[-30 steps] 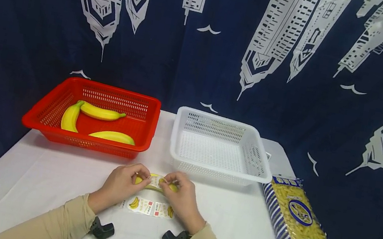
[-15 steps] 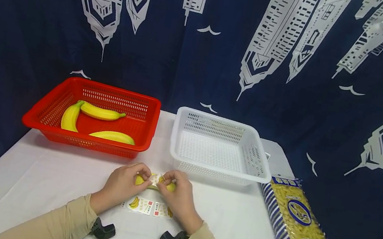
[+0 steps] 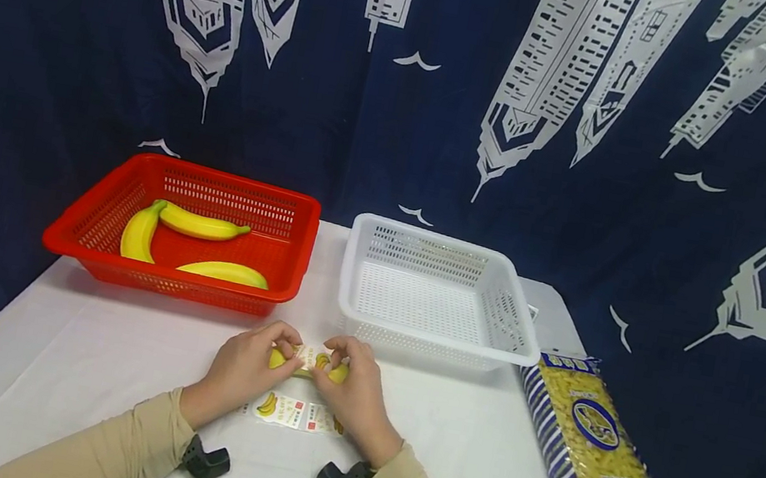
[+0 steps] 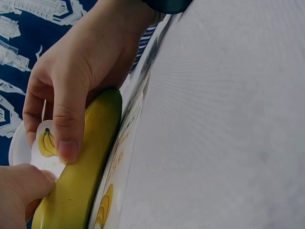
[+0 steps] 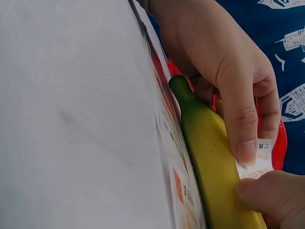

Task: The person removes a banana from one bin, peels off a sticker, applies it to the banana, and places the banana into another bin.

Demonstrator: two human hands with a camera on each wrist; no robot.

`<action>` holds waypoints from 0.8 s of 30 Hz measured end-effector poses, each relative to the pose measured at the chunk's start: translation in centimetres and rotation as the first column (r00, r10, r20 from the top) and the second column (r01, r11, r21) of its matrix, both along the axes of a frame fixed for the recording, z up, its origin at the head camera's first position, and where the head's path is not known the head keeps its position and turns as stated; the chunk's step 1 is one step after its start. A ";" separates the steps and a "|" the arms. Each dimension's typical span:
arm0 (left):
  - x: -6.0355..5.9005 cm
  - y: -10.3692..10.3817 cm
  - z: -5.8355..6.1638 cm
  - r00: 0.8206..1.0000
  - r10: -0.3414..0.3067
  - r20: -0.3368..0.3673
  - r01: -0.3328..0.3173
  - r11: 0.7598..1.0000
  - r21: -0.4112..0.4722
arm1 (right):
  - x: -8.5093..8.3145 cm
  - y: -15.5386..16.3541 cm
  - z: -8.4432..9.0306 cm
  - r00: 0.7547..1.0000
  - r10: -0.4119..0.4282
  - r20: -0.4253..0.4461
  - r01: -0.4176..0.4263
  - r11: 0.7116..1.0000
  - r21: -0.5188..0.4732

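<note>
On the white table (image 3: 67,355), just in front of the white basket (image 3: 434,294), your left hand (image 3: 239,371) and right hand (image 3: 357,395) grasp the banana (image 3: 277,358) between them, thumbs pressing a small sticker (image 3: 308,357) onto its middle.

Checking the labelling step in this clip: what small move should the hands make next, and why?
Probably smooth the sticker flat. Both the left hand and the right hand pinch it against the banana on the table, and its edges appear not yet pressed down.
</note>
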State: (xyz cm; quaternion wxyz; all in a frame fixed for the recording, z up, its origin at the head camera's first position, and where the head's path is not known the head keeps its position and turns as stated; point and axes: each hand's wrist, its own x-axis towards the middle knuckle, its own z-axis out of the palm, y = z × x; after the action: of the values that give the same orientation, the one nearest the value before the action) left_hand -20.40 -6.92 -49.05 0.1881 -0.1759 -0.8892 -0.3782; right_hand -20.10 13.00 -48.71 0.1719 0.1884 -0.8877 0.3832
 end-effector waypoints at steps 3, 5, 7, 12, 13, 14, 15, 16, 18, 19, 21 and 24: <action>0.0 0.0 0.1 1.000 0.001 0.012 -0.001 1.000 0.009 | 0.0 0.1 0.0 1.000 0.012 -0.002 -0.012 1.000 0.003; 0.0 -0.1 0.1 1.000 0.002 0.023 -0.003 1.000 0.013 | 0.0 0.2 0.0 1.000 0.022 -0.002 -0.022 1.000 0.005; 0.1 -0.1 0.1 1.000 0.003 0.031 -0.004 1.000 0.021 | 0.0 0.3 0.0 0.999 0.033 0.000 -0.033 0.999 0.006; 0.0 -0.2 0.0 1.000 0.006 0.023 -0.007 0.999 0.036 | 0.1 0.7 0.0 0.998 0.061 0.009 -0.061 0.998 -0.004; 0.0 -0.2 0.0 1.000 0.006 0.020 -0.007 0.999 0.038 | 0.1 0.7 0.0 0.998 0.067 0.010 -0.067 0.998 -0.009; 0.0 -0.2 -0.1 1.000 0.006 0.016 -0.007 0.999 0.038 | 0.1 0.8 0.0 0.997 0.074 0.007 -0.074 0.997 -0.013; 0.0 -0.2 -0.1 1.000 0.005 0.013 -0.005 0.999 0.037 | 0.1 0.8 0.0 0.997 0.082 0.001 -0.082 0.997 -0.015; -0.1 -0.2 0.0 1.000 0.001 0.011 -0.002 0.999 0.036 | 0.1 0.9 -0.1 0.996 0.090 -0.005 -0.090 0.996 -0.018; -0.1 -0.3 0.0 1.000 -0.008 0.007 0.008 0.999 0.032 | 0.1 0.9 -0.2 0.994 0.104 -0.025 -0.105 0.994 -0.021; -0.1 -0.3 0.0 1.000 -0.014 0.004 0.013 1.000 0.028 | 0.0 1.0 -0.2 0.993 0.114 -0.040 -0.115 0.993 -0.019; -0.1 -0.3 0.1 1.000 -0.027 -0.002 0.028 0.999 0.022 | 0.0 1.1 -0.4 0.988 0.138 -0.075 -0.139 0.990 -0.007; -0.1 -0.4 0.1 0.999 -0.041 -0.015 0.041 0.999 0.013 | -0.1 1.1 -0.5 0.978 0.177 -0.114 -0.177 0.984 0.012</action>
State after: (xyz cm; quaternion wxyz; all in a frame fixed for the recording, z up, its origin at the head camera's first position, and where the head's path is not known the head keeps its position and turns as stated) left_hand -20.48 -7.34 -48.98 0.1878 -0.1956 -0.8814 -0.3867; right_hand -20.21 14.14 -49.18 0.1878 0.2884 -0.8564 0.3849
